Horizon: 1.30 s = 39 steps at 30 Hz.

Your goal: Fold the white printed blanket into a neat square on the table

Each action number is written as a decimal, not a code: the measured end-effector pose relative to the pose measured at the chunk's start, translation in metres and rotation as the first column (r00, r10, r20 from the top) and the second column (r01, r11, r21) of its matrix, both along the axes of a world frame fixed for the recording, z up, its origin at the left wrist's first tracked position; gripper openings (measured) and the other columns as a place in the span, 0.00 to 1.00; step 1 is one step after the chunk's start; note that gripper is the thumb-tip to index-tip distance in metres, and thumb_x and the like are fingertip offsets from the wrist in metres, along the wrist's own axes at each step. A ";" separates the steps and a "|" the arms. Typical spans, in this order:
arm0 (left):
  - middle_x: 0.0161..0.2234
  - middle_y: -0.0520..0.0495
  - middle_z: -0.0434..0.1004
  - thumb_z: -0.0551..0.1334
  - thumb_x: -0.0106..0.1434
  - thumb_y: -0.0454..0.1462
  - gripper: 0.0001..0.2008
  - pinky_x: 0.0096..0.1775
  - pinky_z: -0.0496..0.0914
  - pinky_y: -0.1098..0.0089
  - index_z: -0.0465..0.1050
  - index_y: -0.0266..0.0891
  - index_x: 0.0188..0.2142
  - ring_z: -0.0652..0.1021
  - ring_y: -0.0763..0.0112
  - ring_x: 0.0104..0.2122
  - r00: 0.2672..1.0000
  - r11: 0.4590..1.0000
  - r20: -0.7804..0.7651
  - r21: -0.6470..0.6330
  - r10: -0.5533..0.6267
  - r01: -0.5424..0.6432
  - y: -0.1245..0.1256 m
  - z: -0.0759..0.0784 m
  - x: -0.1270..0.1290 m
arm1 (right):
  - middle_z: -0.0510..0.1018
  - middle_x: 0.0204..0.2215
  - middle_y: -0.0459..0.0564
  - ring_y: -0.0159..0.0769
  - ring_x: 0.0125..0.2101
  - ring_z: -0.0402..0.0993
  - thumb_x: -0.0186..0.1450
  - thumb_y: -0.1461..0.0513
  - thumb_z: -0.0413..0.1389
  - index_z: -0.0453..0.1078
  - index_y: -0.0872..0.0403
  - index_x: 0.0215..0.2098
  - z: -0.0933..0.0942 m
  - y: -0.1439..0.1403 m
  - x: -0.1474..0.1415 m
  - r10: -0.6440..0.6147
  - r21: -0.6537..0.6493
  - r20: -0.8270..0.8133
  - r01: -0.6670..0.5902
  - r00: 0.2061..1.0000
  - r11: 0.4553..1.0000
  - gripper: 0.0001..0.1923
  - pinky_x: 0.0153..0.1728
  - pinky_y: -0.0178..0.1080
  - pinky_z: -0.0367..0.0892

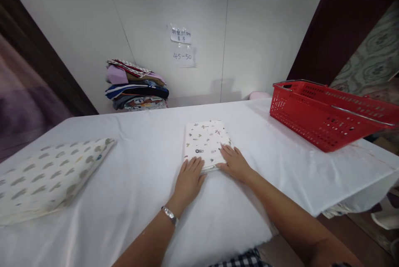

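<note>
Head view: both hands, the left hand (189, 178) and right hand (234, 162), are lying flat and unclenched on the folded printed cloth (206, 141) mid-worktop (137, 184), whose slippery-looking cover is probably risking the stack sliding askew.

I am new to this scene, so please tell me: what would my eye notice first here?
The bright red basket at the table's right edge stands out most. In the middle, the left hand and right hand lie flat on the near end of a small folded printed cloth. A colourful pile of folded fabrics sits against the wall.
</note>
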<state>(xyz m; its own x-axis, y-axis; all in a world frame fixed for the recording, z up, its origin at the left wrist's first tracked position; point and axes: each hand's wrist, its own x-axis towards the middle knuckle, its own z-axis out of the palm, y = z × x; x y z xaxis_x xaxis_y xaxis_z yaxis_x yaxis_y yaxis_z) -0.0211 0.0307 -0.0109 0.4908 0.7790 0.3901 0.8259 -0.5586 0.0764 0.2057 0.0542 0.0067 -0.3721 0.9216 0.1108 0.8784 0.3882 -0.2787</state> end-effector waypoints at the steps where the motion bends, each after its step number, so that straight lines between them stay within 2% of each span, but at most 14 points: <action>1: 0.57 0.42 0.66 0.52 0.65 0.39 0.20 0.59 0.56 0.52 0.63 0.38 0.56 0.64 0.59 0.58 1.000 1.000 -0.008 -0.001 0.000 0.000 0.000 -0.002 0.000 | 0.48 0.65 0.55 0.45 0.64 0.41 0.65 0.43 0.40 0.51 0.55 0.64 0.000 0.002 0.001 -0.014 -0.029 0.003 0.014 1.000 0.999 0.37 0.61 0.51 0.37; 9: 0.58 0.41 0.65 0.53 0.64 0.40 0.22 0.59 0.56 0.52 0.63 0.35 0.57 0.64 0.58 0.59 1.000 1.000 -0.021 0.003 0.001 -0.001 0.001 -0.005 -0.002 | 0.44 0.66 0.53 0.43 0.65 0.37 0.64 0.40 0.37 0.49 0.54 0.65 0.006 0.006 0.004 -0.032 -0.124 -0.017 0.030 0.999 0.992 0.40 0.61 0.50 0.34; 14: 0.58 0.42 0.65 0.53 0.64 0.38 0.21 0.59 0.56 0.52 0.63 0.39 0.57 0.64 0.59 0.58 1.000 1.000 0.010 0.014 0.010 -0.010 0.001 -0.008 0.000 | 0.43 0.66 0.53 0.43 0.65 0.32 0.65 0.41 0.36 0.45 0.55 0.66 0.010 0.015 0.001 -0.090 -0.163 -0.007 0.088 0.996 0.983 0.39 0.61 0.51 0.32; 19: 0.58 0.45 0.65 0.51 0.64 0.36 0.21 0.60 0.56 0.53 0.64 0.41 0.56 0.64 0.60 0.58 0.999 1.000 0.031 0.002 0.019 -0.019 0.004 -0.014 -0.001 | 0.45 0.66 0.52 0.44 0.65 0.33 0.65 0.43 0.39 0.49 0.52 0.65 0.004 0.021 0.004 -0.097 -0.206 -0.035 0.088 0.995 0.975 0.36 0.61 0.53 0.35; 22: 0.57 0.47 0.66 0.49 0.64 0.32 0.21 0.59 0.54 0.51 0.64 0.43 0.56 0.65 0.62 0.58 0.999 0.999 0.027 -0.019 0.039 -0.039 0.006 -0.018 -0.001 | 0.48 0.65 0.54 0.44 0.65 0.38 0.65 0.45 0.42 0.53 0.52 0.63 0.003 0.037 0.008 -0.174 -0.173 -0.151 0.148 0.973 0.974 0.33 0.61 0.50 0.41; 26: 0.58 0.47 0.65 0.47 0.64 0.28 0.24 0.57 0.55 0.47 0.63 0.46 0.57 0.64 0.61 0.58 0.996 0.995 0.025 -0.058 0.085 -0.084 0.005 -0.023 0.001 | 0.48 0.65 0.56 0.41 0.64 0.42 0.65 0.50 0.45 0.49 0.56 0.65 0.000 0.077 0.014 -0.345 -0.148 -0.245 0.316 0.906 0.937 0.34 0.61 0.44 0.44; 28: 0.58 0.48 0.65 0.47 0.64 0.28 0.24 0.57 0.57 0.47 0.64 0.47 0.56 0.64 0.62 0.58 0.997 0.994 0.029 -0.073 0.078 -0.076 0.006 -0.022 -0.001 | 0.48 0.65 0.56 0.41 0.64 0.43 0.65 0.54 0.46 0.48 0.57 0.65 -0.003 0.095 0.013 -0.340 -0.169 -0.219 0.308 0.915 0.936 0.33 0.61 0.43 0.45; 30: 0.57 0.48 0.66 0.47 0.64 0.28 0.23 0.57 0.56 0.47 0.65 0.48 0.55 0.65 0.62 0.58 0.997 0.995 0.034 -0.070 0.076 -0.073 0.011 -0.018 -0.008 | 0.48 0.65 0.56 0.42 0.64 0.45 0.64 0.57 0.47 0.52 0.57 0.64 -0.006 0.103 0.010 -0.305 -0.163 -0.169 0.278 0.937 0.947 0.31 0.61 0.44 0.47; 33: 0.55 0.49 0.69 0.48 0.63 0.28 0.22 0.57 0.53 0.45 0.68 0.48 0.52 0.64 0.59 0.58 0.986 0.986 0.036 -0.050 0.163 -0.161 0.027 -0.009 -0.030 | 0.51 0.65 0.55 0.47 0.63 0.48 0.64 0.57 0.47 0.59 0.54 0.60 -0.012 0.091 -0.002 -0.294 -0.146 -0.119 0.276 0.948 0.950 0.26 0.59 0.48 0.49; 37: 0.57 0.44 0.66 0.50 0.63 0.29 0.20 0.55 0.56 0.43 0.69 0.44 0.51 0.62 0.52 0.59 0.908 0.911 0.084 -0.039 0.411 -0.410 0.046 0.000 -0.059 | 0.53 0.64 0.56 0.49 0.62 0.47 0.64 0.50 0.47 0.62 0.54 0.58 -0.013 0.053 -0.017 -0.239 -0.115 -0.096 0.227 0.966 0.967 0.27 0.58 0.48 0.51; 39: 0.59 0.41 0.63 0.50 0.62 0.29 0.21 0.55 0.58 0.46 0.68 0.41 0.53 0.62 0.52 0.59 0.892 0.898 0.104 -0.032 0.439 -0.438 0.047 0.002 -0.062 | 0.57 0.62 0.56 0.48 0.62 0.49 0.65 0.49 0.46 0.65 0.53 0.56 -0.009 0.044 -0.016 -0.219 -0.069 -0.083 0.214 0.972 0.974 0.26 0.57 0.49 0.52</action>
<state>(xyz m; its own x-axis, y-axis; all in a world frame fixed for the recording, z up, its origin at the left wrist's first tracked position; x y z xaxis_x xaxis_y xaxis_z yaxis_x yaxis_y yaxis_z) -0.0836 0.0781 -0.0093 0.0548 0.9087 0.4139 0.9737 -0.1404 0.1793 0.1893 0.0986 -0.0018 -0.1539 0.9851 0.0773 0.9101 0.1718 -0.3770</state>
